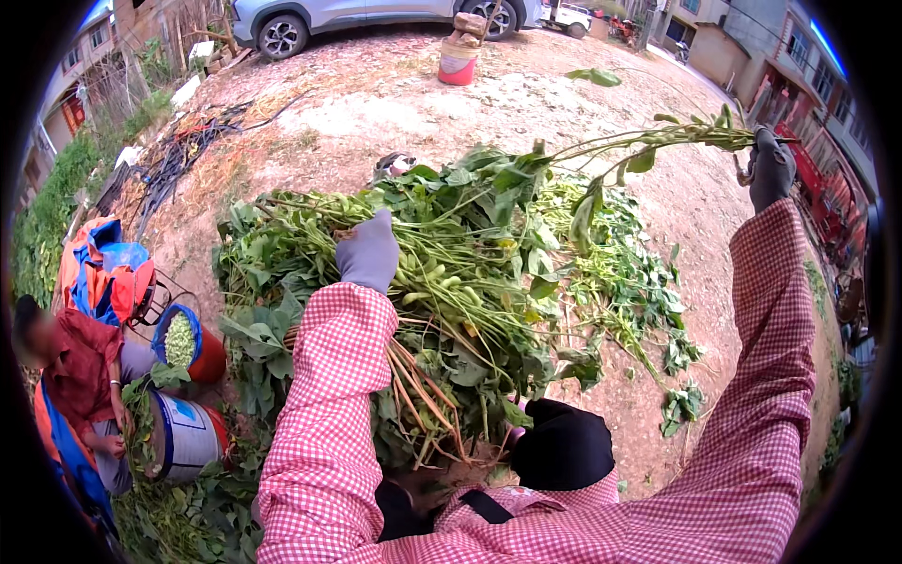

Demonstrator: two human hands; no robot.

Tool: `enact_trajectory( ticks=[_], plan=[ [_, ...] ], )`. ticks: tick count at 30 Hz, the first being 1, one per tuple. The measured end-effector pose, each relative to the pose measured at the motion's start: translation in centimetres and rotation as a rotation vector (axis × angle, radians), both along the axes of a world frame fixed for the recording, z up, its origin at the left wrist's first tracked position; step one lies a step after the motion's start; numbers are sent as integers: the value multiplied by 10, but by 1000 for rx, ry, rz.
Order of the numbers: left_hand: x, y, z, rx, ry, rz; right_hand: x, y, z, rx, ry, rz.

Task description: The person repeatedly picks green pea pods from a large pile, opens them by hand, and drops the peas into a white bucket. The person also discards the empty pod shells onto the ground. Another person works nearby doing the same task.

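A big heap of cut bean plants [479,352], with green pods, leaves and bare brownish stems, lies on the ground before me. My left hand [368,252], in a grey glove, is closed on bean stalks [317,211] at the upper left of the heap. Held out at the far upper right, my right hand [771,169], also gloved, grips the ends of several pod-bearing stalks [676,134]. Their leafy ends stretch left to above the heap. Thinner, looser plants [627,268] lie on the ground to the right of it.
A person [77,374] sits at left handling a plant over a white-and-blue bucket [184,437]. Behind it stands a red bucket with a blue liner [215,352], holding pods. A red and white bucket [456,65] topped with stones stands ahead, near a parked car [366,14]. Black tubing [165,162] lies at upper left.
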State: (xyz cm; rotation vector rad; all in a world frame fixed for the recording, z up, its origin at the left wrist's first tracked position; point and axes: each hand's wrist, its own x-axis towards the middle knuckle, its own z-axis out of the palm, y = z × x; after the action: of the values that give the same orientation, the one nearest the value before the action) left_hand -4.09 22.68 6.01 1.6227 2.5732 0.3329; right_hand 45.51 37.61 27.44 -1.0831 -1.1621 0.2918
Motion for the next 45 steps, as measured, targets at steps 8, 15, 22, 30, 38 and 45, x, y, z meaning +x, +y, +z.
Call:
enact_trajectory(
  ticks=[8,15,22,30,38,45],
  plan=[
    [5,-1,6,61,-248,-7,85,-69,109,214,-446,-138],
    [-11,-90,42,492,-1320,-44,-42,-101,114,-64,-892,538],
    [-45,-226,35,1077,-2065,48,-281,-167,5,-465,-942,1446],
    [-21,-268,-39,882,-2467,73,-394,-170,-150,-828,-797,1301],
    [-14,-280,-7,676,-2383,-1086,-408,-176,-149,-800,-986,1285],
    [56,-262,12,-70,-1499,-119,-396,-169,-136,-721,-1182,1197]
  ],
)
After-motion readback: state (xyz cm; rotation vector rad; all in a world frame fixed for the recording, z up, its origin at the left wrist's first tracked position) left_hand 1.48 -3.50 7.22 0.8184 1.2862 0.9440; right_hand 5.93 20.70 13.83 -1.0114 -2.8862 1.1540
